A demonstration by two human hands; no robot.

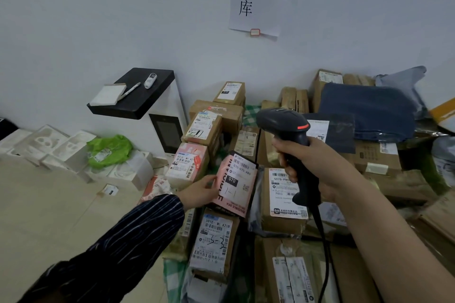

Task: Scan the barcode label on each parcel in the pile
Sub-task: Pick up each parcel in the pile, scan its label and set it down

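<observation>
Your right hand (317, 165) is curled firmly round the handle of the black handheld barcode scanner (280, 122), whose head sits above the pile of brown cardboard parcels (268, 221). Your left hand (197, 190) pinches the left edge of a flat pink parcel (225, 167) at the pile's near-left side, just beside the scanner, with its white barcode label (240, 174) tilted up towards you.
</observation>
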